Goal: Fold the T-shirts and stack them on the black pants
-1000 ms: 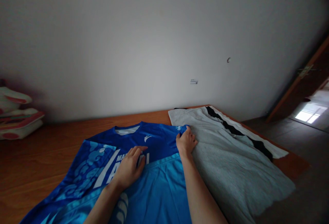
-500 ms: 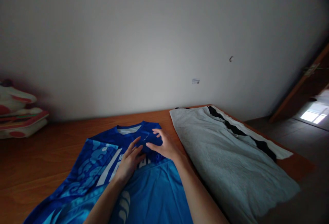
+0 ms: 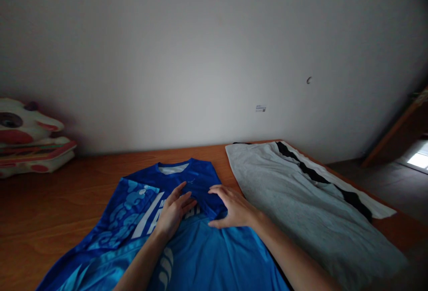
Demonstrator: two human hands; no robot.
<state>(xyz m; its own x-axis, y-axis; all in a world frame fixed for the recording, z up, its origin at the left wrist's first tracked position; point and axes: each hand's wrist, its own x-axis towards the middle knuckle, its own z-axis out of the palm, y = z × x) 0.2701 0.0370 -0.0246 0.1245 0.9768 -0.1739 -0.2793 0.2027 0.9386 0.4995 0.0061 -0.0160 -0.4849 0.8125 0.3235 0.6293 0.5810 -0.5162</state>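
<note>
- Shirt point(image 3: 199, 194) in dark and bright blue lies spread on the wooden worktop point(image 3: 67, 197), near the middle, with its collar point(image 3: 173, 169) toward the wall point(image 3: 150, 59).
- Its sleeve on the left side shows a light blue cloud pattern point(image 3: 129, 208); on the right side, the dark cloth is turned inward over the chest.
- Left hand point(image 3: 174, 213) is over the chest of the shirt, beside the white lettering point(image 3: 155, 222); its fingers are spread and bent a little, and they grip nothing.
- Right hand point(image 3: 236, 208) is at the turned-in right side; its thumb and fingers stand wide apart in a curve, with no cloth pinched between them. I cannot tell if the fingertips touch the shirt.
- Grey cloth point(image 3: 284, 197) lies to the right of the shirt, just beside it, with black cloth point(image 3: 307, 168) and white cloth point(image 3: 377, 208) showing along its far side.
- White and red toy point(image 3: 33, 146) stands at the left end, near the wall, partly cut by the view.
- Small label point(image 3: 261, 108) is on the wall, above the grey cloth.
</note>
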